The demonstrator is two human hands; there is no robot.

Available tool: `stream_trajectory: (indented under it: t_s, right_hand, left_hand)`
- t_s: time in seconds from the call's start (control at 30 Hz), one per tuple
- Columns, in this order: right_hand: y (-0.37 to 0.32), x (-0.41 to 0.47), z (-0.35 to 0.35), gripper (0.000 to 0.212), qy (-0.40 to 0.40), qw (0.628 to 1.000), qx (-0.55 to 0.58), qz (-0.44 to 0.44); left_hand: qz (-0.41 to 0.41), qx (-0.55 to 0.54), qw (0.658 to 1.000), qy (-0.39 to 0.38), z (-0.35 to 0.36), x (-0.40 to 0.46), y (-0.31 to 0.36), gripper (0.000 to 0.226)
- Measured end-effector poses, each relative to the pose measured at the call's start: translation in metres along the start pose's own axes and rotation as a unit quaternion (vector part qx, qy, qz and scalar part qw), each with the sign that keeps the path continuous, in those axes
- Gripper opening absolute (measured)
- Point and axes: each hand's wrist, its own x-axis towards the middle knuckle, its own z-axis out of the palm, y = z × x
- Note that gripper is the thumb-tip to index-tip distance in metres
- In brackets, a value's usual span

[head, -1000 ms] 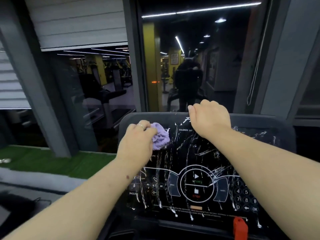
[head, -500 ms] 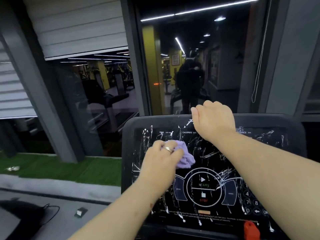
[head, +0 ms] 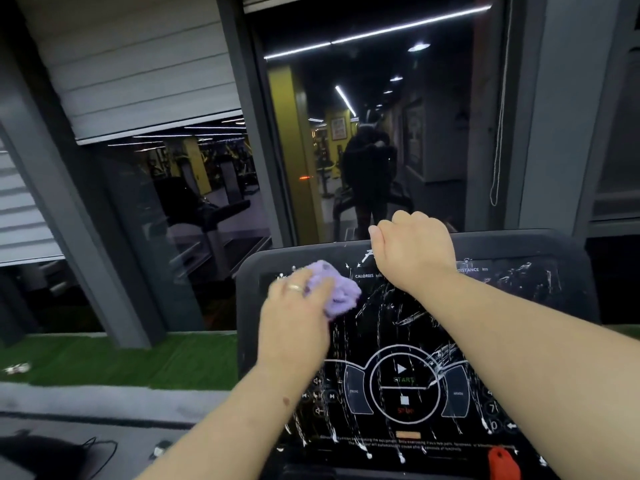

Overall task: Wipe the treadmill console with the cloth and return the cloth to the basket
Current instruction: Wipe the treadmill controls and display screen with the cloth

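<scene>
The left hand (head: 294, 323) is bunching the purple cloth (head: 334, 294) in curled fingers and pressing it against the upper left of the treadmill console (head: 519, 341), near the left rim of the dark panel. The hand is blurred, so it is probably mid-stroke, though the direction cannot be read from this view alone. The cloth is balled up small, so only a narrow face is meeting the glass; spreading it flatter under the fingers would cover more with each pass.

Across the middle, white streaks (head: 398, 306) are trailing down the panel, over the CALORIES label and around the start and stop dial (head: 403, 388). To clear these well, the strokes should be overlapping and working from the top edge downward, so loosened residue is not dragged back over clean glass. Pressure should be light over the dial and the side buttons, to avoid triggering anything.

Further right, the right hand (head: 414, 247) is hooking its curled fingers over the console's top edge, steadying the panel; whether the fingers are truly gripping behind it is hidden. The right side of the panel is looking streaked too, so much wiping remains. The basket is not in view.
</scene>
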Motion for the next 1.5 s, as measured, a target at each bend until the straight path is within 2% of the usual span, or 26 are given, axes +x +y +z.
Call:
stream_trajectory:
  t_s: [0.1, 0.13, 0.17, 0.23, 0.27, 0.3, 0.4, 0.43, 0.47, 0.6, 0.63, 0.73, 0.77, 0.8, 0.9, 0.93, 1.0, 1.07, 1.1, 1.13, 1.23, 1.27, 1.3, 1.4, 1.43, 1.5]
  right_hand:
    - [0.0, -0.001, 0.001, 0.049, 0.008, 1.0, 0.01, 0.0]
    - [0.0, 0.0, 0.001, 0.049, 0.01, 1.0, 0.011, 0.001]
    - [0.0, 0.0, 0.001, 0.049, 0.011, 1.0, 0.011, 0.001]
    - [0.0, 0.0, 0.001, 0.049, 0.013, 1.0, 0.007, -0.001]
    - [0.0, 0.0, 0.002, 0.05, 0.013, 1.0, 0.007, -0.001]
    - [0.0, 0.0, 0.002, 0.05, 0.013, 1.0, 0.008, -0.001]
    - [0.0, -0.001, 0.003, 0.049, 0.02, 1.0, 0.009, 0.0]
    - [0.0, -0.001, 0.003, 0.049, 0.024, 1.0, 0.009, 0.0]
    - [0.0, -0.001, 0.004, 0.048, 0.027, 1.0, 0.008, 0.0]
    - [0.0, 0.0, 0.005, 0.047, 0.032, 0.999, 0.004, -0.001]
    - [0.0, 0.0, 0.005, 0.047, 0.033, 0.999, 0.005, -0.001]
    - [0.001, 0.0, 0.007, 0.047, 0.048, 0.999, 0.011, -0.001]
    - [0.0, 0.0, 0.008, 0.047, 0.052, 0.999, 0.011, -0.001]
    - [0.0, 0.0, 0.008, 0.047, 0.056, 0.998, 0.01, -0.001]
    - [0.0, -0.001, 0.009, 0.046, 0.059, 0.998, 0.002, -0.004]
    - [0.001, -0.001, 0.009, 0.046, 0.061, 0.998, 0.001, -0.004]
    - [0.001, -0.001, 0.009, 0.045, 0.065, 0.998, 0.005, -0.004]
    - [0.0, 0.0, 0.01, 0.045, 0.066, 0.998, 0.007, -0.005]
    - [0.0, 0.0, 0.01, 0.046, 0.067, 0.998, 0.007, -0.006]
    - [0.0, 0.0, 0.01, 0.046, 0.067, 0.998, 0.007, -0.006]
    - [0.0, 0.0, 0.009, 0.046, 0.064, 0.998, 0.001, -0.007]
    - [0.0, -0.001, 0.009, 0.046, 0.064, 0.998, 0.0, -0.007]
    - [0.0, -0.001, 0.009, 0.047, 0.066, 0.998, 0.003, -0.006]
    - [0.001, -0.001, 0.01, 0.046, 0.07, 0.997, 0.016, -0.004]
    - [0.001, -0.001, 0.01, 0.046, 0.071, 0.997, 0.016, -0.004]
    - [0.001, -0.001, 0.01, 0.045, 0.068, 0.998, 0.014, -0.004]
  left_hand:
    - [0.166, 0.023, 0.985, -0.039, 0.011, -0.019, 0.021, 0.059]
    - [0.171, 0.021, 0.984, -0.046, 0.006, -0.011, 0.014, 0.059]
    - [0.141, 0.02, 0.989, -0.044, 0.001, -0.001, 0.003, 0.058]
    - [0.02, 0.015, 1.0, -0.001, -0.006, 0.012, -0.013, 0.055]
    - [-0.016, 0.016, 1.0, 0.014, -0.006, 0.01, -0.009, 0.054]
    - [-0.011, 0.023, 1.0, 0.018, 0.001, 0.003, -0.001, 0.055]
    - [0.143, 0.027, 0.989, -0.027, 0.016, -0.025, 0.026, 0.049]
    - [0.182, 0.039, 0.982, -0.038, 0.013, -0.021, 0.021, 0.046]
    - [0.183, 0.05, 0.981, -0.045, 0.007, -0.011, 0.012, 0.043]
    - [-0.005, 0.03, 0.999, 0.021, -0.006, 0.012, -0.004, 0.041]
    - [0.009, 0.035, 0.999, 0.026, -0.001, 0.005, 0.006, 0.043]
    - [0.164, 0.045, 0.985, -0.034, 0.013, -0.025, 0.032, 0.042]
    - [0.19, 0.054, 0.979, -0.046, 0.01, -0.02, 0.027, 0.042]
    - [0.171, 0.062, 0.982, -0.057, 0.006, -0.008, 0.016, 0.043]
    - [-0.042, 0.027, 0.999, -0.011, -0.003, 0.014, -0.004, 0.046]
    - [-0.067, 0.017, 0.998, 0.003, -0.001, 0.01, 0.001, 0.048]
    - [-0.007, 0.041, 0.999, -0.013, 0.008, -0.01, 0.023, 0.05]
    - [0.127, 0.056, 0.989, -0.052, 0.014, -0.024, 0.032, 0.047]
    - [0.161, 0.062, 0.983, -0.065, 0.01, -0.017, 0.025, 0.047]
    - [0.146, 0.064, 0.985, -0.069, 0.006, -0.005, 0.016, 0.047]
    - [-0.047, 0.029, 0.998, -0.003, -0.003, 0.018, 0.006, 0.051]
    - [-0.052, 0.033, 0.998, 0.008, 0.001, 0.014, 0.014, 0.053]
    - [-0.016, 0.047, 0.999, 0.001, 0.006, 0.006, 0.026, 0.055]
    - [0.177, 0.056, 0.98, -0.068, 0.018, -0.017, 0.044, 0.057]
    - [0.199, 0.056, 0.976, -0.067, 0.016, -0.009, 0.037, 0.058]
    - [0.13, 0.04, 0.99, -0.043, 0.007, 0.014, 0.02, 0.057]
